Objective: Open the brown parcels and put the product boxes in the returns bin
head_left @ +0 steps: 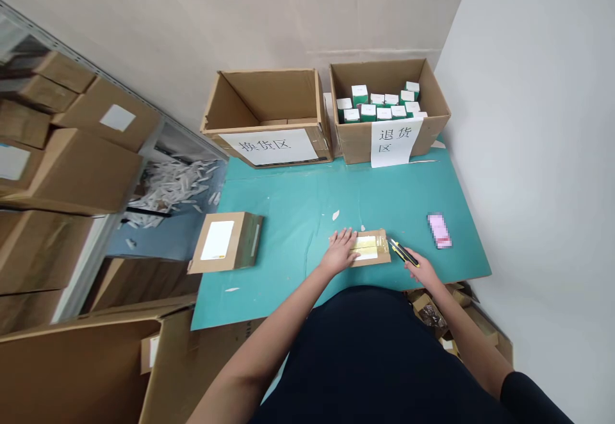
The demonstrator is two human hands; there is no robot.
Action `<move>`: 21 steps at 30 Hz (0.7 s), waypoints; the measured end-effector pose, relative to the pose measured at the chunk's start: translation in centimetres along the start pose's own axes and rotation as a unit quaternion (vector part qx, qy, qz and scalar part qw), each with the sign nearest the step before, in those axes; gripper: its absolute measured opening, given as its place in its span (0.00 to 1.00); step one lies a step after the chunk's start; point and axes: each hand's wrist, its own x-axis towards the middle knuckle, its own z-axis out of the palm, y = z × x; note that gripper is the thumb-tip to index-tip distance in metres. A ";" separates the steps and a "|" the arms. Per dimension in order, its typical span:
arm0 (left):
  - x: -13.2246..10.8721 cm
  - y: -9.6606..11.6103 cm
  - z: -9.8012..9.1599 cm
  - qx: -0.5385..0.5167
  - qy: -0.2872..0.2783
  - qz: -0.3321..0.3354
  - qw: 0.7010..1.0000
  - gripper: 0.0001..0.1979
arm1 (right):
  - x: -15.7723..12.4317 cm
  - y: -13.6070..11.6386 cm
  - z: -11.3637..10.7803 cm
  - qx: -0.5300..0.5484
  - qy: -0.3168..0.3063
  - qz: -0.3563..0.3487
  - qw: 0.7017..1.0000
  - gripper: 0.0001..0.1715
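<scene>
1. The left hand (342, 251) lies flat with fingers spread on the left end of the small taped parcel (372, 248), grasping nothing. The parcel sits at the near edge of the teal table (298, 206), right in front of the person.
2. The right hand (420, 271) is clenched round a yellow-and-black utility knife (402, 252), its tip just beside the parcel's right end.
3. My judgement: the cut goes best shallow, along the tape seam and away from the flat hand (whether the blade is out is too small to tell).
4. Counted: 2 parcels on the table, counting the labelled parcel (225, 241) to the left; 1 knife; 1 pink object (439, 230).
5. At the back stand 2 open cartons: the left carton (269, 91) looks almost bare, and the right carton (353, 142) holds about 11 green-and-white boxes (379, 107).
</scene>
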 end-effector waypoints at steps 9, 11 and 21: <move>-1.5 0.7 0.0 0.040 -0.010 0.066 0.997 0.53 | -0.5 -0.7 -0.1 -0.018 -0.018 -0.007 1.000 0.40; -1.3 1.0 -0.6 0.043 -0.019 0.056 0.997 0.53 | -0.6 -0.8 -0.5 -0.009 -0.025 -0.002 1.000 0.40; -0.9 1.6 -1.2 0.042 -0.027 0.038 0.998 0.52 | -1.4 -2.3 -1.6 -0.012 -0.057 0.031 0.998 0.40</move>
